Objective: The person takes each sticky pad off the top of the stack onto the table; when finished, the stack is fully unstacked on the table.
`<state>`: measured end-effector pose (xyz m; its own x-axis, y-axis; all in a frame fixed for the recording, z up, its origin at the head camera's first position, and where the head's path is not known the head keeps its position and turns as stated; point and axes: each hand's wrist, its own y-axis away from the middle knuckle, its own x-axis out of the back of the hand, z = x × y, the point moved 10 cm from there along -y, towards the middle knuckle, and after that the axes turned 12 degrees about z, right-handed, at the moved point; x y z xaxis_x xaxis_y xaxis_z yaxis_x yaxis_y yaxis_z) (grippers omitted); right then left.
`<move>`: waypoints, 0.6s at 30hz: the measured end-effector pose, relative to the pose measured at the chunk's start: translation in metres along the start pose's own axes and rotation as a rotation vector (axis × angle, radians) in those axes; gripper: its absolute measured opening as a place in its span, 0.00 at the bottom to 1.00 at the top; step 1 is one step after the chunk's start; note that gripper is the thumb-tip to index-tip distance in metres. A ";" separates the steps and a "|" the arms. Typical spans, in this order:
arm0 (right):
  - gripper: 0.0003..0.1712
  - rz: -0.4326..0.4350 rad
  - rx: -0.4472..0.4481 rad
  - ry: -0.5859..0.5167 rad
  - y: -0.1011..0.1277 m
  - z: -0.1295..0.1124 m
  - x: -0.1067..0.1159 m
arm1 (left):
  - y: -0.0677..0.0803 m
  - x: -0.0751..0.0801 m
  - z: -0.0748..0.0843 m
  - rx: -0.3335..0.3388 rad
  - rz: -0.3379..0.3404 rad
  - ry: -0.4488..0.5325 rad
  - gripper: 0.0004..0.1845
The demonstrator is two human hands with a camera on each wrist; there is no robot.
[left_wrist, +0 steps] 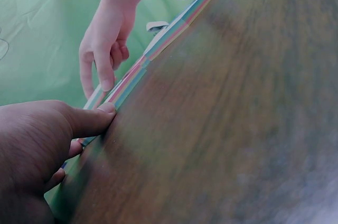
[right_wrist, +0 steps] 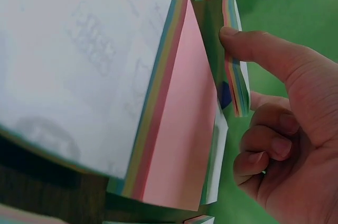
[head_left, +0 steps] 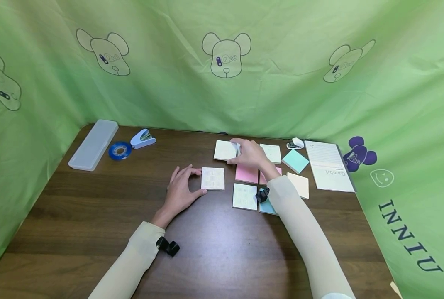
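Several sticky-note pads lie on a dark wooden table [head_left: 214, 245]. My left hand [head_left: 186, 189] rests flat on the table, its thumb and forefinger touching the left edge of a white printed pad [head_left: 213, 179]. The left wrist view shows my thumb [left_wrist: 90, 118] against that pad's striped edge [left_wrist: 127, 86]. My right hand [head_left: 244, 153] reaches further back and grips a pale yellow pad [head_left: 223, 150] by its right side. In the right wrist view its thumb [right_wrist: 253, 44] presses the pad's edge [right_wrist: 236, 81], with a pink-topped pad [right_wrist: 179, 129] beside it.
Pink pads [head_left: 246, 173], a pale green pad [head_left: 245, 196], a teal pad [head_left: 295, 160] and a cream pad [head_left: 298, 184] lie around my right forearm. A notebook [head_left: 329, 166] sits far right. A clear case [head_left: 93, 144], blue tape roll [head_left: 119, 150] and stapler [head_left: 142, 139] sit back left. Green cloth walls the table.
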<state>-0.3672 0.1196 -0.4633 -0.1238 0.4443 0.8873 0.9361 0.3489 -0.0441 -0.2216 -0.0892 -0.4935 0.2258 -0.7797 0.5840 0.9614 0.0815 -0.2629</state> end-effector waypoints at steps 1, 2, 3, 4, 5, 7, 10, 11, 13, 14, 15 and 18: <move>0.51 -0.001 0.003 0.004 -0.001 0.000 -0.001 | 0.000 0.000 0.000 -0.001 0.001 0.001 0.32; 0.51 -0.005 0.004 0.009 -0.002 0.000 -0.002 | 0.000 0.000 0.000 -0.002 0.002 0.003 0.31; 0.51 -0.005 0.010 0.014 -0.002 -0.001 -0.002 | 0.000 0.000 0.000 -0.002 0.001 0.004 0.31; 0.51 -0.010 0.014 0.025 -0.002 -0.001 -0.004 | 0.000 0.000 0.000 -0.003 -0.001 0.003 0.31; 0.51 -0.016 0.015 0.030 -0.002 -0.002 -0.005 | 0.000 -0.001 0.000 -0.003 -0.002 0.004 0.31; 0.52 -0.033 0.014 0.041 -0.002 -0.002 -0.008 | 0.000 -0.001 0.000 -0.002 -0.005 0.006 0.32; 0.52 -0.055 -0.001 0.051 -0.001 0.000 -0.013 | 0.000 -0.002 0.001 -0.003 -0.009 0.005 0.32; 0.52 -0.062 -0.007 0.051 0.000 0.000 -0.014 | 0.000 -0.002 0.001 -0.003 -0.009 0.005 0.32; 0.52 -0.070 -0.012 0.059 0.000 0.001 -0.015 | 0.000 -0.001 0.001 -0.004 -0.005 0.008 0.32; 0.52 -0.073 -0.014 0.062 0.000 0.001 -0.016 | 0.000 -0.001 0.001 -0.003 -0.004 0.009 0.31; 0.51 -0.077 -0.013 0.065 0.000 0.000 -0.017 | 0.000 -0.001 0.001 -0.004 -0.003 0.011 0.31; 0.51 -0.092 -0.006 0.079 -0.001 -0.001 -0.019 | 0.000 0.000 0.000 -0.005 -0.001 0.012 0.31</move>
<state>-0.3656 0.1102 -0.4793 -0.1832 0.3439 0.9210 0.9238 0.3806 0.0417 -0.2220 -0.0890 -0.4935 0.2228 -0.7872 0.5750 0.9609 0.0778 -0.2658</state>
